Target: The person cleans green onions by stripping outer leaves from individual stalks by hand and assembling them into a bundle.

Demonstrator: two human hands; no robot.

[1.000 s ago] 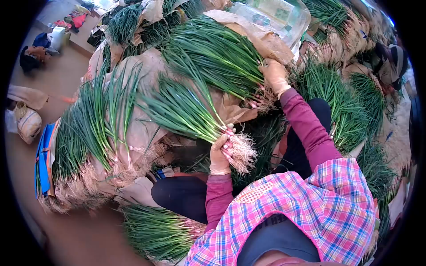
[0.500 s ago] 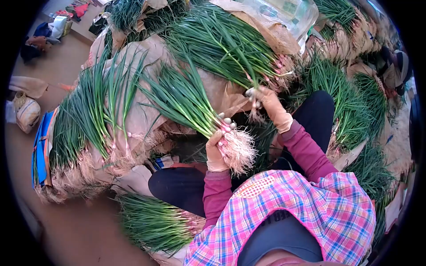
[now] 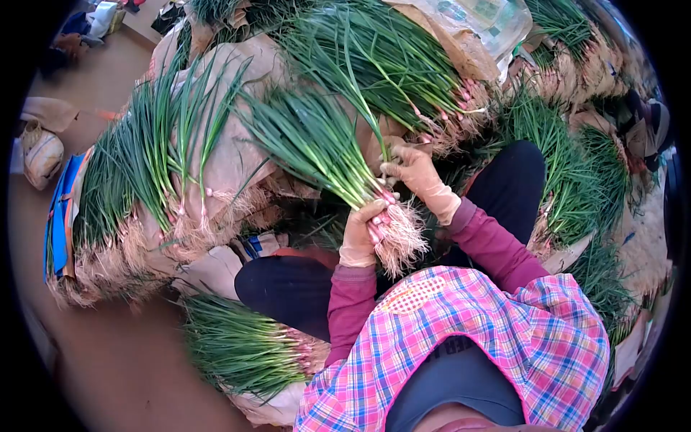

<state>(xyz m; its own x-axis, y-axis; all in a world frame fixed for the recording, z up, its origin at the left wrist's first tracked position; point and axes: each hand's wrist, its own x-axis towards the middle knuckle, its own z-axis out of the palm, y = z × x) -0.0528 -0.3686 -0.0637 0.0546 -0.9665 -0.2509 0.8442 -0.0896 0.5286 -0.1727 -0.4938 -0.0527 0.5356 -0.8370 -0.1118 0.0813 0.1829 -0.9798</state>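
A bunch of long-leaved green plants with pink bulbs and stringy pale roots point(image 3: 338, 169) is resting in the pale-gloved left hand point(image 3: 360, 232), probably weighing little and bruising easily; stems just above the bulbs are likely offering the firmest hold. That grip is wrapping the bunch; the pale-gloved right hand point(image 3: 425, 180) is pinching slender green stalks point(image 3: 378, 135) alongside.

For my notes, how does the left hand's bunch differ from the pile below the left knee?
The bunch is held up in the left hand, while the pile lies on a pale sheet. The bunch's stems are gathered near the roots; the pile's are spread in a row. The bunch's leaves point to the picture's upper left; the pile's point mostly left. Both have green leaves, pinkish bulbs and pale roots.
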